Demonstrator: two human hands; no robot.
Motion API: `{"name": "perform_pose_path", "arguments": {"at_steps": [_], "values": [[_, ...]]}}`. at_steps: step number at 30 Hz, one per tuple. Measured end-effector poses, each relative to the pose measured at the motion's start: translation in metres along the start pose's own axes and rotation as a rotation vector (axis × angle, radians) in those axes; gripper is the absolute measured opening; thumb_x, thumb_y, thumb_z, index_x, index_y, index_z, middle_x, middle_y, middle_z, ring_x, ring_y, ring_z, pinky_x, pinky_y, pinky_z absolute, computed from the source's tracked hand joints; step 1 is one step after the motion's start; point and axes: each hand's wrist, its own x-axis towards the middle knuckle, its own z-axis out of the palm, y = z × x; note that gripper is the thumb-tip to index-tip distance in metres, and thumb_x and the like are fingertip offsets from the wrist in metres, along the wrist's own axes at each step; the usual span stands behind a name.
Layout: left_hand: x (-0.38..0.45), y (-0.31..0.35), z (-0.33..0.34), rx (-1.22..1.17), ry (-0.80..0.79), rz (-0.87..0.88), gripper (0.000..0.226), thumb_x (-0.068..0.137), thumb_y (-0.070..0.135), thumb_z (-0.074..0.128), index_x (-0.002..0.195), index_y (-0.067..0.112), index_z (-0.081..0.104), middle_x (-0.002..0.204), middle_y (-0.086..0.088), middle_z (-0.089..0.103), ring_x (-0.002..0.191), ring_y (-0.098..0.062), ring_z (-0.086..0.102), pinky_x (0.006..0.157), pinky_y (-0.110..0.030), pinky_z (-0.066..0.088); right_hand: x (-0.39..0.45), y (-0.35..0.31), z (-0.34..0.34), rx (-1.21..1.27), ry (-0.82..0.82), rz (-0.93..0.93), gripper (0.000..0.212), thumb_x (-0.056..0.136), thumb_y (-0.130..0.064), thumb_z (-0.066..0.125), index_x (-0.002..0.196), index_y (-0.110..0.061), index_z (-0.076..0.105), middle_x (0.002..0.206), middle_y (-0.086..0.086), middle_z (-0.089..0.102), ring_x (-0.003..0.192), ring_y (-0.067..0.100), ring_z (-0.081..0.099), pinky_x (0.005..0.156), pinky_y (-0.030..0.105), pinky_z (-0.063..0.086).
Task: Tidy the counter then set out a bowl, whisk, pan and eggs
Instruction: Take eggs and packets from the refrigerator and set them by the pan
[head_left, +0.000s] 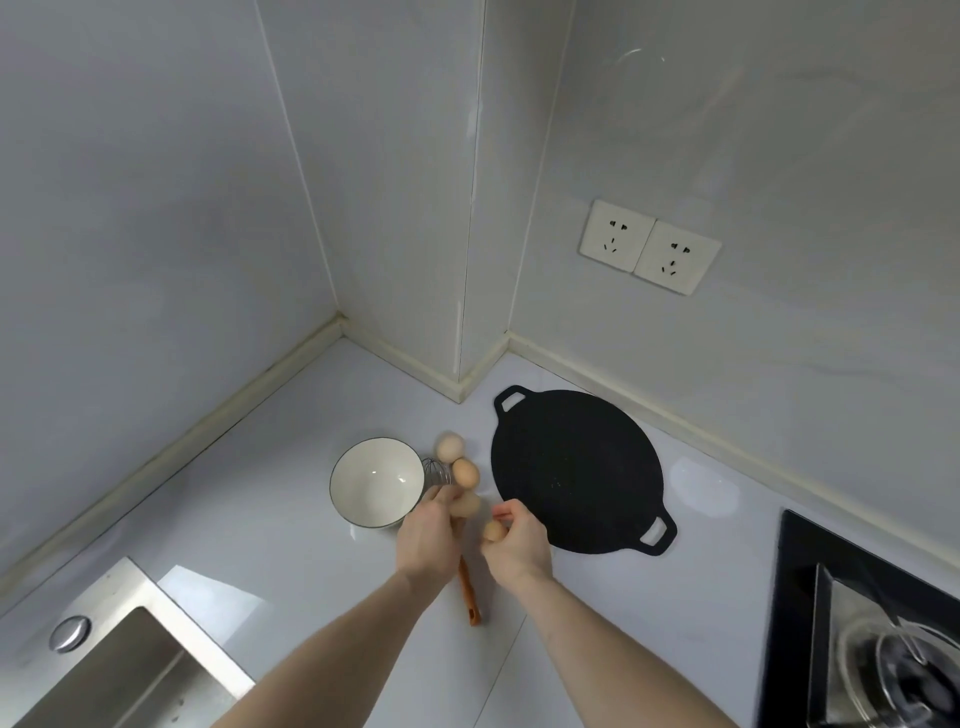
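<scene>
A white bowl (376, 480) with a dark rim stands on the pale counter (270, 519). Right of it lies a whisk, its wire head (435, 472) by the bowl and its orange handle (468, 595) running toward me under my hands. Two brown eggs (450, 447) (465, 472) rest beside the wire head. My left hand (427, 540) holds a third egg (467, 503) at its fingertips. My right hand (517, 543) pinches a fourth egg (493, 531) just above the counter. A flat black pan (576, 470) with two loop handles lies to the right.
A steel sink (124, 670) with a round drain knob sits at the lower left. A black gas hob (872, 634) fills the lower right. Two wall sockets (649, 247) hang above the pan. Walls meet in a corner behind the bowl.
</scene>
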Motion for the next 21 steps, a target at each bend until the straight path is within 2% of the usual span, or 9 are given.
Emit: {"name": "perform_pose_path", "arguments": {"at_steps": [4, 11, 16, 18, 21], "values": [[-0.004, -0.001, -0.004, -0.026, 0.011, 0.025, 0.03, 0.089, 0.018, 0.058, 0.117, 0.026, 0.066, 0.113, 0.005, 0.064, 0.099, -0.024, 0.065, 0.075, -0.03, 0.046, 0.001, -0.007, 0.005, 0.055, -0.014, -0.017, 0.021, 0.086, -0.012, 0.068, 0.102, -0.025, 0.064, 0.101, -0.008, 0.067, 0.093, 0.013, 0.065, 0.084, 0.035, 0.059], [-0.012, -0.006, -0.008, -0.018, 0.01, 0.037, 0.041, 0.086, 0.007, 0.052, 0.121, 0.025, 0.067, 0.123, 0.007, 0.066, 0.104, -0.02, 0.065, 0.078, -0.024, 0.046, 0.0, -0.01, 0.013, 0.107, -0.008, -0.004, 0.03, 0.081, -0.02, 0.077, 0.104, -0.029, 0.061, 0.106, -0.009, 0.063, 0.098, 0.012, 0.063, 0.085, 0.036, 0.06], [-0.014, -0.012, -0.013, -0.004, -0.004, 0.033, 0.046, 0.083, 0.014, 0.044, 0.12, 0.028, 0.067, 0.119, 0.009, 0.067, 0.101, -0.02, 0.066, 0.078, -0.028, 0.051, -0.003, -0.014, 0.013, 0.106, -0.018, -0.004, 0.037, 0.082, -0.022, 0.08, 0.112, -0.03, 0.059, 0.113, -0.009, 0.061, 0.102, 0.013, 0.062, 0.082, 0.03, 0.058], [-0.016, -0.013, -0.016, -0.001, -0.026, 0.045, 0.051, 0.079, 0.019, 0.038, 0.119, 0.03, 0.067, 0.119, 0.011, 0.066, 0.101, -0.02, 0.066, 0.076, -0.029, 0.051, -0.003, -0.014, 0.013, 0.098, -0.012, -0.007, 0.039, 0.081, -0.023, 0.08, 0.113, -0.031, 0.059, 0.114, -0.009, 0.061, 0.102, 0.013, 0.062, 0.085, 0.033, 0.059], [-0.019, -0.015, -0.02, 0.028, -0.053, 0.085, 0.052, 0.081, 0.016, 0.042, 0.125, 0.031, 0.065, 0.128, 0.015, 0.062, 0.108, -0.019, 0.065, 0.081, -0.03, 0.051, -0.005, -0.013, 0.015, 0.09, -0.007, -0.013, 0.038, 0.081, -0.023, 0.079, 0.113, -0.031, 0.06, 0.114, -0.009, 0.062, 0.102, 0.012, 0.062, 0.088, 0.035, 0.059]]}}
